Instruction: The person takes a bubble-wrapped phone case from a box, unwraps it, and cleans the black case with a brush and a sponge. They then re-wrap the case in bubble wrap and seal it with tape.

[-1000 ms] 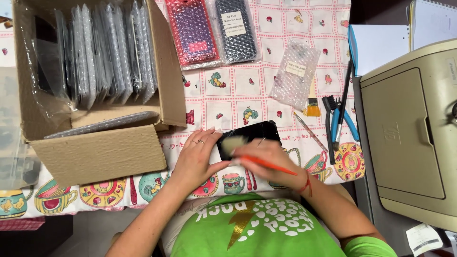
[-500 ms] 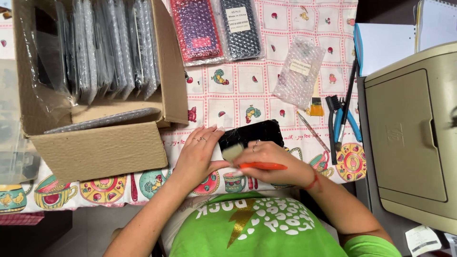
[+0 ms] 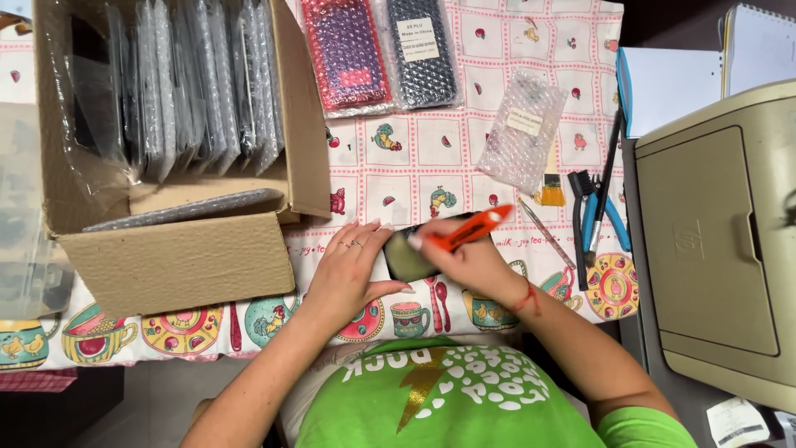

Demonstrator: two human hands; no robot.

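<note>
At the near edge of the table [image 3: 497, 124], on its patterned cloth, the left hand [image 3: 352, 270] lies flat with fingers spread, pressing on the left end of a dark phone [image 3: 406, 257] to steady it. The right hand [image 3: 464, 257] is closed around an orange tool [image 3: 468, 232], gripping it like a pen, its pale tip touching the phone's upper edge. The phone sits just right of the cardboard box [image 3: 182, 249], which stands at the left edge and holds upright bubble-wrapped packs. The work in hand looks like prying or scraping along the phone's edge, with the tool only just set against it. The next move calls for steady downward hold from the left hand while the tip is worked along the seam with light force, kept shallow so it does not slip across the face. Two wrapped packs [image 3: 381, 50] lie at the far edge, a small brush [image 3: 551, 187] and blue-handled pliers [image 3: 601, 216] towards the right edge, beside a printer [image 3: 721, 241].
</note>
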